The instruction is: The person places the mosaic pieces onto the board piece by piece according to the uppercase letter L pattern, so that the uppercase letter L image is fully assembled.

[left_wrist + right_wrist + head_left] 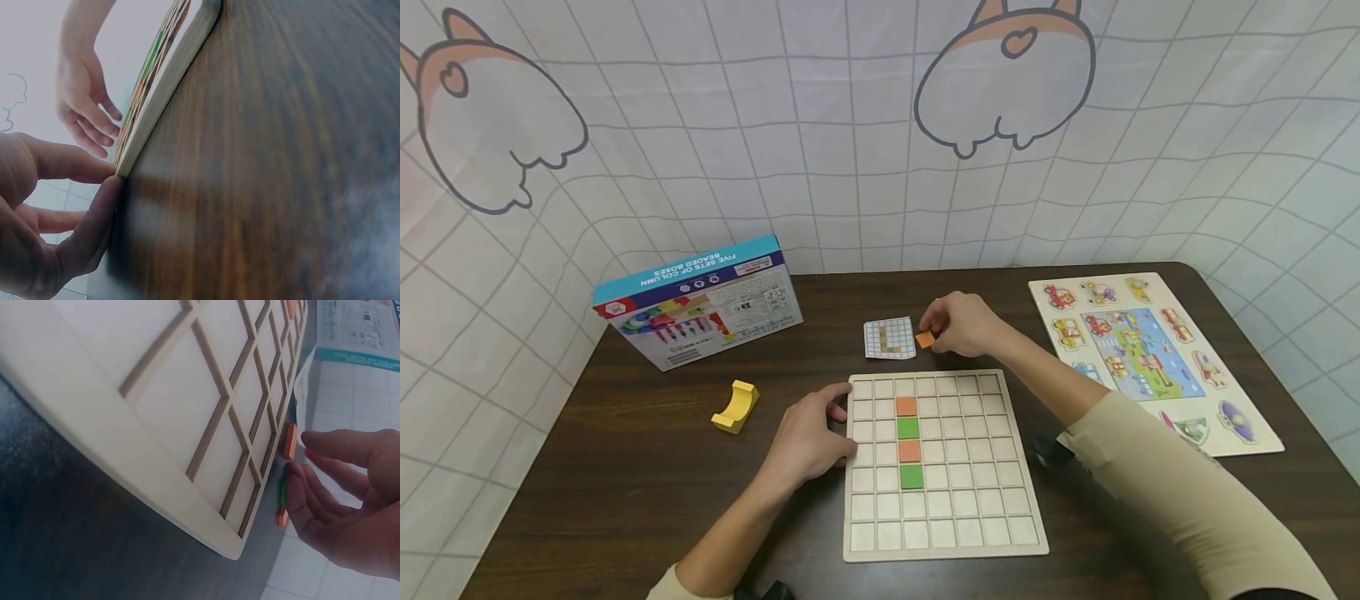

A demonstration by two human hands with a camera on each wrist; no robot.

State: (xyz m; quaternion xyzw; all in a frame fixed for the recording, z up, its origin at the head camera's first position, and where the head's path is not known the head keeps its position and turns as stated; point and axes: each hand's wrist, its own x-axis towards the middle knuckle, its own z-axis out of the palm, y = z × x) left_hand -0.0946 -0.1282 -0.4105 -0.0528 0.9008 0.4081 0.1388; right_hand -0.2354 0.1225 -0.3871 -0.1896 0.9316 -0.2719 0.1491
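A wooden grid board (pixel 955 546) lies on the table with two orange and two green square tiles in one column. At its left edge my left hand (pixel 808 435) rests, thumb and index fingertip spread apart along the side. In the left wrist view, fingers (pixel 75 164) touch the board's edge (pixel 169 81). Beyond the far edge, my right hand (pixel 964 327) reaches down beside a loose orange tile (pixel 925 339). From the right wrist, its thumb and index finger are parted close to that orange tile (pixel 290 441); a green tile (pixel 282 492) lies partly behind the fingers.
A small pattern card (pixel 890 338) lies behind the board. Left of it stand a printed box (pixel 715 304) and a yellow curved block (pixel 735 407). A picture puzzle board (pixel 1225 425) lies at the right, under the right forearm's far side. A patterned curtain (pixel 850 167) hangs behind the table.
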